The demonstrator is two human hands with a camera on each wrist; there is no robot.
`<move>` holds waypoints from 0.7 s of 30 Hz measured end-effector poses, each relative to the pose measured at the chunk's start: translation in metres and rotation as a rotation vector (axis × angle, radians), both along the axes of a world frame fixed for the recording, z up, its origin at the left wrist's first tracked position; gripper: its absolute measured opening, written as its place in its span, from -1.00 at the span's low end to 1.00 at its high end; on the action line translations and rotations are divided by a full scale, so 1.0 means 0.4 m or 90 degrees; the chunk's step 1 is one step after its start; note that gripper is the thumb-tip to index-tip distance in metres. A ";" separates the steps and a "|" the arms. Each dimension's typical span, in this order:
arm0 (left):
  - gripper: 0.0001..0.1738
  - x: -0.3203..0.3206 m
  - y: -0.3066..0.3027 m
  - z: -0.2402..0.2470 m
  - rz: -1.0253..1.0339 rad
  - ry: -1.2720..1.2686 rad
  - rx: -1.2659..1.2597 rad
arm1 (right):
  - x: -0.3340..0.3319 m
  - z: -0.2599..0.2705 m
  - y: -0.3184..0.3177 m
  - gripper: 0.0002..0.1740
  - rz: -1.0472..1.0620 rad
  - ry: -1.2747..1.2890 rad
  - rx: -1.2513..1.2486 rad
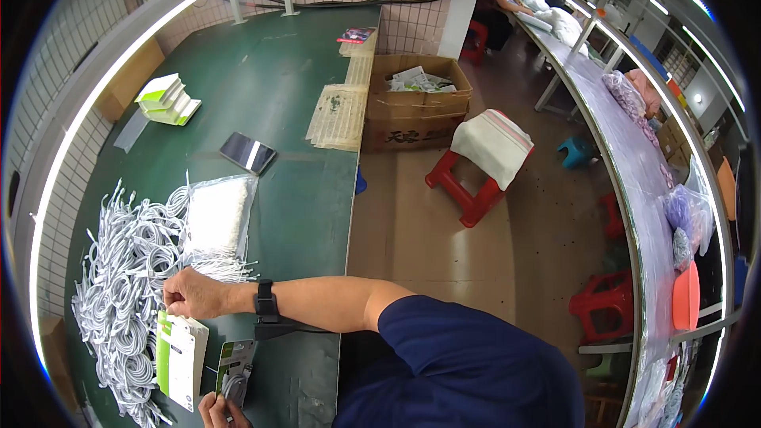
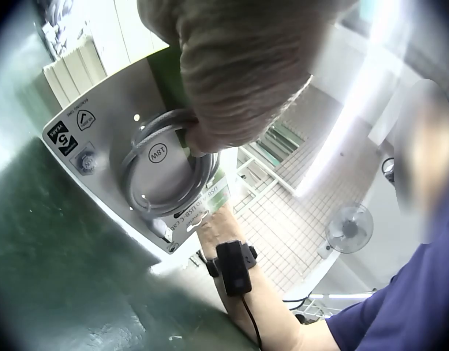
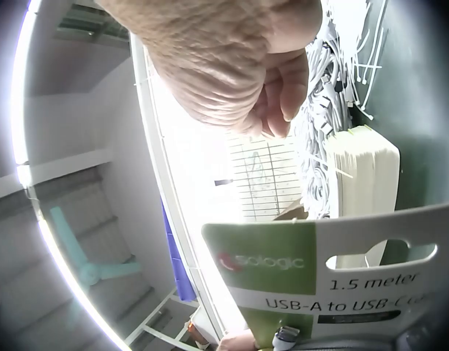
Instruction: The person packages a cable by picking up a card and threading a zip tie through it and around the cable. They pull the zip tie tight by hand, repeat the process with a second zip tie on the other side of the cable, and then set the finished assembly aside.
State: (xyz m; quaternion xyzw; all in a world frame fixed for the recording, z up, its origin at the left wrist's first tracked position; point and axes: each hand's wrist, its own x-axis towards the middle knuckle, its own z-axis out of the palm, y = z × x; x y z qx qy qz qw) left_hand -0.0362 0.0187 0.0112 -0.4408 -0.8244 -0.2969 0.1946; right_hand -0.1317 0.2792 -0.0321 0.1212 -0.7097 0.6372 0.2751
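Over the green table, the left hand pinches a printed cable card, with its thumb against the coiled grey cable fixed on it; the print reads "1.5 meter" and "USB-A to USB-C". Just beside this card is a thick pack of white and green cards. At the top end of the pack is the right hand, apart from the left one, with its fingers curled inward; whether they touch the pack I cannot tell. A black wrist camera is strapped on the right wrist. Beyond these lies a big heap of white cables, and next to it a clear bag of white cable ties. Farther along are a dark smartphone and a small stack of cards. Past the table edge, a red stool bears a pale cloth, near an open cardboard box with packages inside. Farthest away, a person sits at a long bench.
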 end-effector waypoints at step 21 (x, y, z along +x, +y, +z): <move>-0.83 0.009 0.002 -0.001 0.010 0.041 -0.017 | 0.061 0.052 -0.031 -0.87 0.290 -0.278 -0.295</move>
